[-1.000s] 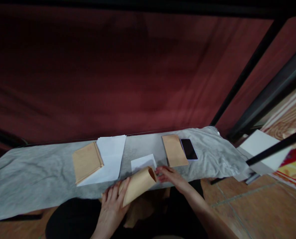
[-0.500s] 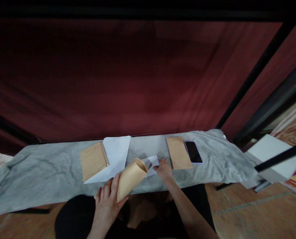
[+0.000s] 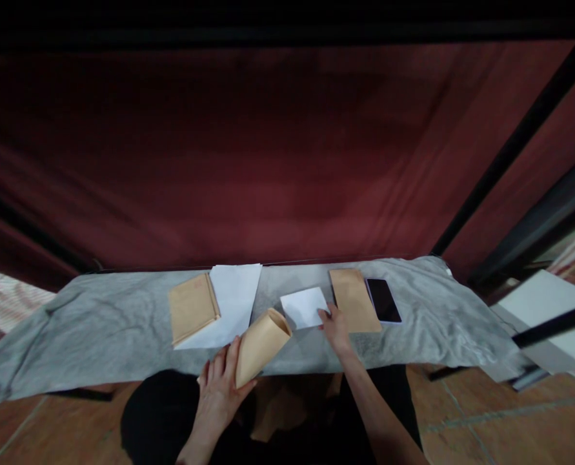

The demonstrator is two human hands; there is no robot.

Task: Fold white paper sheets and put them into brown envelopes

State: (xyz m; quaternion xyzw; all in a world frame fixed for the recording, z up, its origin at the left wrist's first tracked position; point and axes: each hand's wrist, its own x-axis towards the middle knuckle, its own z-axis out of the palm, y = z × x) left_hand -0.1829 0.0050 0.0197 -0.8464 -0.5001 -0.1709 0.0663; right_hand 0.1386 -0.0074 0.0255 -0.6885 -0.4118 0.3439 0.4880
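My left hand [image 3: 223,386] is wrapped round a brown paper envelope [image 3: 262,349], whose mouth gapes toward the upper right. In my right hand [image 3: 335,328], the thumb and fingers pinch the right edge of a small folded white paper [image 3: 304,309]. That paper is just right of the envelope's opening, apart from it. Right beside my right hand lies a flat brown envelope [image 3: 356,302]. Left of the held envelope, a stack of brown envelopes [image 3: 193,307] rests partly over white paper sheets [image 3: 236,294].
A grey cloth [image 3: 122,320] covers the long narrow bench. Toward its right lies a dark-screened phone [image 3: 384,301]. Behind the bench stands a dark red panel [image 3: 277,168] with black metal bars [image 3: 504,155]. A white box [image 3: 551,316] stands at the far right.
The white paper has come up and away from the envelope's mouth, now pinched by my right hand. My left hand keeps the envelope in nearly the same pose. The view shifted slightly.
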